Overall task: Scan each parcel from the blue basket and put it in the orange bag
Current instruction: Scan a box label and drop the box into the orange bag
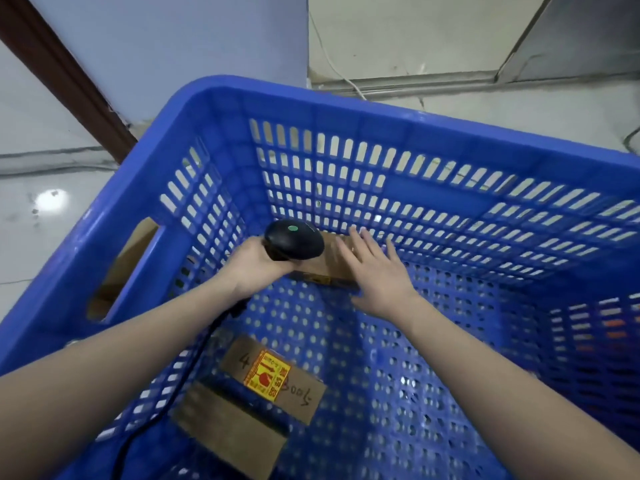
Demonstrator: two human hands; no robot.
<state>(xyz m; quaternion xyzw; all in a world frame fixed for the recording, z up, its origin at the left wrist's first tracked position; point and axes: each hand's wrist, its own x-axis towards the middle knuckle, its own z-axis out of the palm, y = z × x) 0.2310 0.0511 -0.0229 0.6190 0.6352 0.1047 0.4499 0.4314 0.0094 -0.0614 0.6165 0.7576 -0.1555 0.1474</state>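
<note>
Both my arms reach down into the big blue basket. My left hand grips a black barcode scanner with a green dot on top, its black cable trailing back along my forearm. The scanner hovers over a small brown cardboard parcel lying against the basket's far wall. My right hand lies on that parcel's right end with fingers straight and spread. A second cardboard parcel with a yellow and red sticker and handwriting lies on the basket floor near me. A third brown parcel lies beside it, closer still.
Orange shows through the basket's right wall slots; I cannot tell what it is. Cardboard is visible through the left handle hole. A glossy grey floor, a dark wooden post and a white cable lie beyond the basket.
</note>
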